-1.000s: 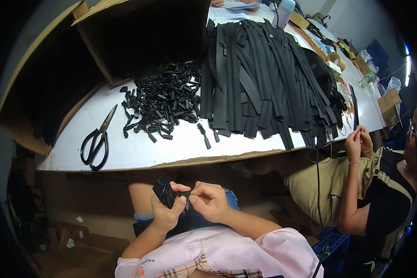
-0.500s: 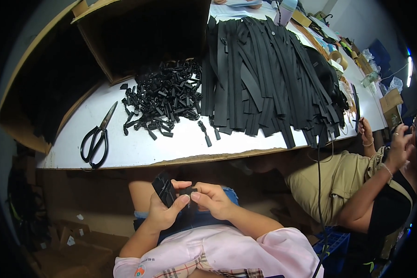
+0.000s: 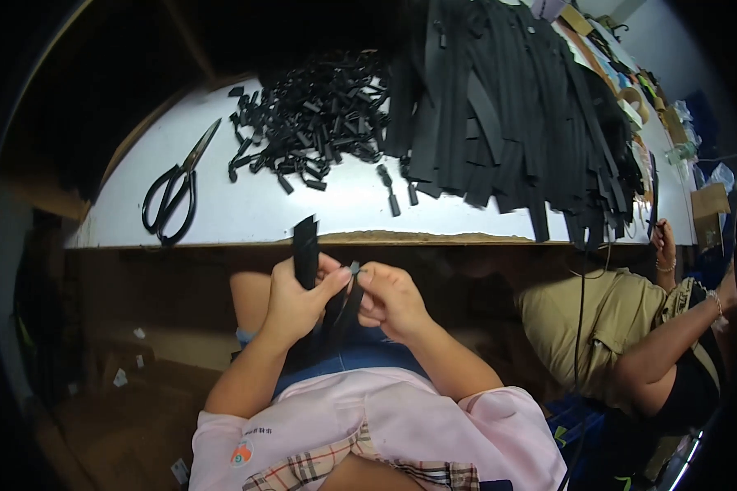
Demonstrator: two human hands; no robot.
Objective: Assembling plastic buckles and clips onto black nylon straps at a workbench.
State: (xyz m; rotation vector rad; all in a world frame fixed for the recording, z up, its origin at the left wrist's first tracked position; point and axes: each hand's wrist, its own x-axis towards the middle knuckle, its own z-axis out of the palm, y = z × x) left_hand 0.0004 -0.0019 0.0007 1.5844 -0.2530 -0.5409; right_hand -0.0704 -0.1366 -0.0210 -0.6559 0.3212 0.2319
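Over my lap, just off the table's near edge, my left hand [image 3: 293, 304] is closed around a folded bundle of black zipper tapes [image 3: 305, 252] whose ends stick up past the thumb. Beside it my right hand [image 3: 397, 301] pinches the end of one black zipper tape [image 3: 354, 299] against my left thumb tip. That tape hangs down between the hands; a small greyish bit at its top is too small to make out. On the table beyond lies a heap of black zipper sliders with pulls [image 3: 323, 119], with a loose slider [image 3: 390, 192] in front of it.
Black-handled scissors [image 3: 172, 200] lie left on the white table [image 3: 254, 213]. Many black zipper tapes [image 3: 508, 123] spread over its right side. Dark open cardboard boxes stand at the far left. A co-worker's hand [image 3: 665, 245] is at the right, near a hanging black cable [image 3: 581, 327].
The view has tipped down, so the table sits higher in it. My hands have risen toward the table edge; the bundle now stands more upright, and a tape shows hanging between them.
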